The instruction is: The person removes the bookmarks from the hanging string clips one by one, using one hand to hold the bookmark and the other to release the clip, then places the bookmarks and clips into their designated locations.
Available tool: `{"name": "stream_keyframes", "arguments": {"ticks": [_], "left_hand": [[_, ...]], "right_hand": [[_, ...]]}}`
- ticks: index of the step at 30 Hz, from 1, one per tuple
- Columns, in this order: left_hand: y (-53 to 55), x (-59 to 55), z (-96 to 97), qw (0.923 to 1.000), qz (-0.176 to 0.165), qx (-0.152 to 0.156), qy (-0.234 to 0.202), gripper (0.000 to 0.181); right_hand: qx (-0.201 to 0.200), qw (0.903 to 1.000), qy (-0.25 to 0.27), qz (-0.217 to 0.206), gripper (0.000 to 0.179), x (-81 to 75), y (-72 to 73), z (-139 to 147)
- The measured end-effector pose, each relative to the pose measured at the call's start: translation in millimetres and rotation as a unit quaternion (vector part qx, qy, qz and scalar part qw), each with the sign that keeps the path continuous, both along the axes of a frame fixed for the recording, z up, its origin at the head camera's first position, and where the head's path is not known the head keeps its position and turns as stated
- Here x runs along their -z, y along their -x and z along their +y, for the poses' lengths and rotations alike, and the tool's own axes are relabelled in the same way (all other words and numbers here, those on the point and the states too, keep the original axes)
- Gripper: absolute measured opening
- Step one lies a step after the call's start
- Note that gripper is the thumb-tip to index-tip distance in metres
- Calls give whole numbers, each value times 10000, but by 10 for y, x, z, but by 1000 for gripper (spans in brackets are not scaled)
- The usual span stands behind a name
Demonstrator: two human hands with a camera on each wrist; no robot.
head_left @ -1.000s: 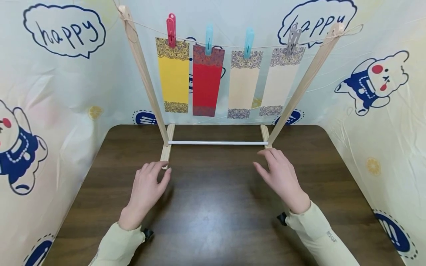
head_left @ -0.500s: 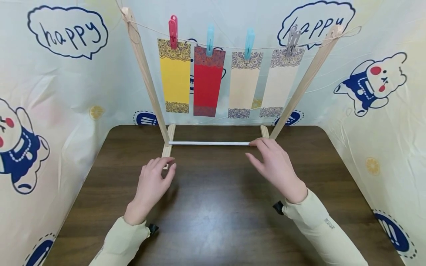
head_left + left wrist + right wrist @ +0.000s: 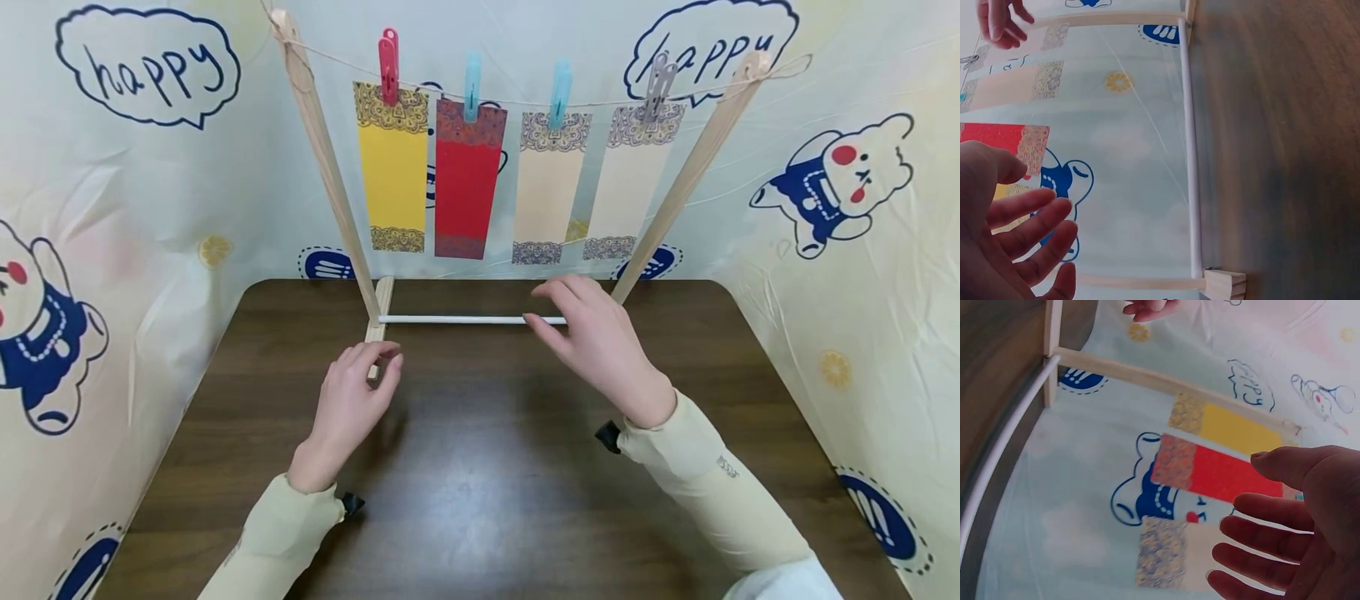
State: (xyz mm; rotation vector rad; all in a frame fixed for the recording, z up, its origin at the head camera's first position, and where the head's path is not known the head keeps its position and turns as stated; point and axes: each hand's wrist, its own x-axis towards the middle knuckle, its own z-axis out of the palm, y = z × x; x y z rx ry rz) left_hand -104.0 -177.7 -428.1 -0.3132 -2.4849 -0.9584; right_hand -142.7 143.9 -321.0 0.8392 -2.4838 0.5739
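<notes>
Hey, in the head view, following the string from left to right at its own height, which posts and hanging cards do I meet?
Left wooden post, yellow card, red card, beige card, off-white card, right wooden post.

Left bubble (image 3: 147, 68) on cloth (image 3: 172, 192): "happy". Right bubble (image 3: 711, 52): "happy" too. Right sleeve (image 3: 697, 492) mark (image 3: 727, 467): too small to read.

4 cards (image 3: 469, 187) with patterned ends hang clipped, side by side.
</notes>
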Motion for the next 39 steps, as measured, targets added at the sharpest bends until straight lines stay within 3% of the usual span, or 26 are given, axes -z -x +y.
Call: {"name": "stream_keyframes", "arguments": {"ticks": [13, 23, 28, 32, 39], "left_hand": [[208, -214, 28, 9954, 335, 289, -850, 23], [406, -450, 29, 9900, 424, 86, -1345, 27], [483, -582, 33, 9839, 239, 86, -1767, 28], [559, -674, 17, 9789, 298, 94, -2019, 28], [731, -760, -34, 9677, 417, -126, -2483, 27]], "right_hand": [[-401, 9992, -42, 83, 30, -367, 106, -297], [-573, 9982, 23, 158, 35, -791, 171, -529], [-487, 9987, -88, 84, 39, -1015, 215, -611], [-552, 9985, -17, -19, 38, -1162, 266, -672], [-557, 9980, -68, 305, 35, -1378, 378, -771]]}}
